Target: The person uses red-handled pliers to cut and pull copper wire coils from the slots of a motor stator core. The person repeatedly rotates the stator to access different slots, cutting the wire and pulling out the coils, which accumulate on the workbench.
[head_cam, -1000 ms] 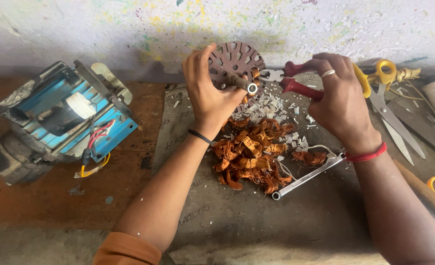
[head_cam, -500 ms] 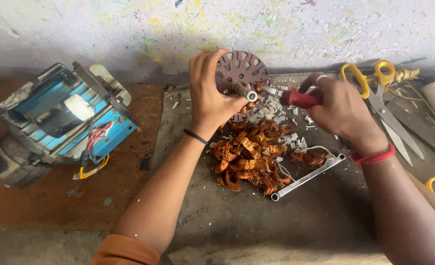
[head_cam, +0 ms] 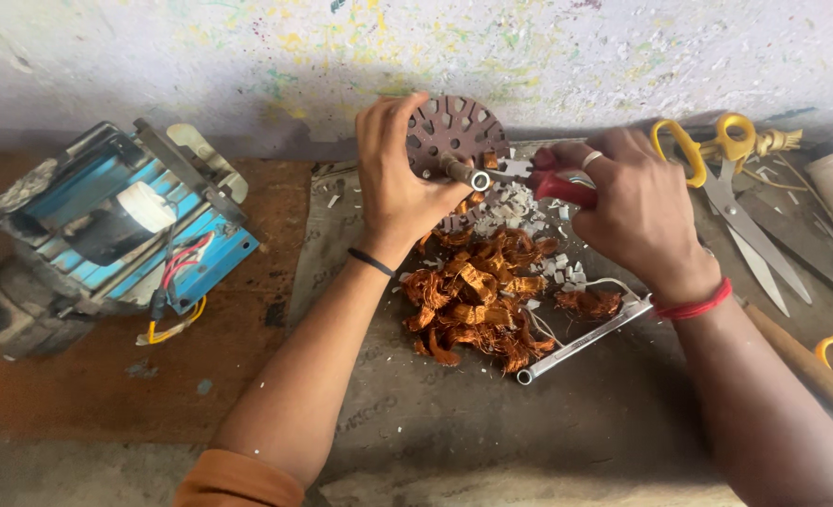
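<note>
The left hand (head_cam: pixel 400 178) is gripping a slotted metal disc (head_cam: pixel 454 131); the right hand (head_cam: pixel 628 202) is clenching red-handled pliers (head_cam: pixel 557 186) against it.

left hand (head_cam: pixel 400 183) gripping slotted rotor (head_cam: pixel 454 131), right hand (head_cam: pixel 623 202) holding red-handled pliers (head_cam: pixel 553 186), copper wire scraps (head_cam: pixel 478 300) below

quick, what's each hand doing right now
Left hand: closed around the slotted rotor core, holding it up.
Right hand: closed on the red-handled pliers, their tip at the core's shaft.

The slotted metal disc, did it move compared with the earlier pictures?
Yes. The slotted metal disc rose slightly toward the wall and shifted right, away from the blue motor.
</note>
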